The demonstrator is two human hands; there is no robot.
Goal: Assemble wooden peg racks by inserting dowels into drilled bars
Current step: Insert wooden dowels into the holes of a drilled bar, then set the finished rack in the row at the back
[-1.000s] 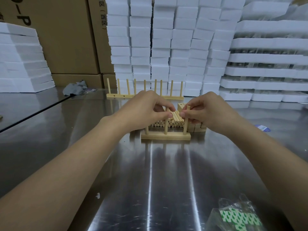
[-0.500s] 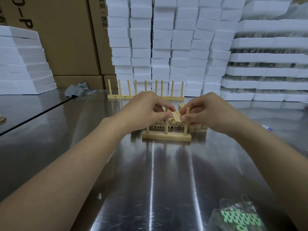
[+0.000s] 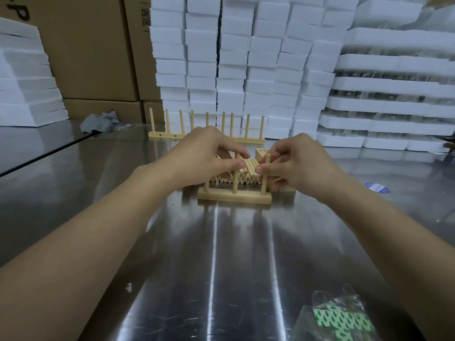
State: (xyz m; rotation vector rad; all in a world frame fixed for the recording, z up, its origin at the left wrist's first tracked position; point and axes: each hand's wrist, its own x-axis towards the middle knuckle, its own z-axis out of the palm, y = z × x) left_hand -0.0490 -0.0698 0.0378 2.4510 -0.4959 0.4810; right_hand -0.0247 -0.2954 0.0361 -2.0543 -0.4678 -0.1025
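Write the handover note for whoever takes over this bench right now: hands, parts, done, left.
Left hand pinches the middle dowel near its top. Right hand has a pinch grip on the right dowel.
These and the free left dowel stand upright in the bar. Loose dowels lie piled just behind it, with spare bars to their right. A long rack with upright dowels stands at the back.
Done: three dowels placed in this bar.
Left: probably press the two held dowels home (depth cannot be told), then start another bar.
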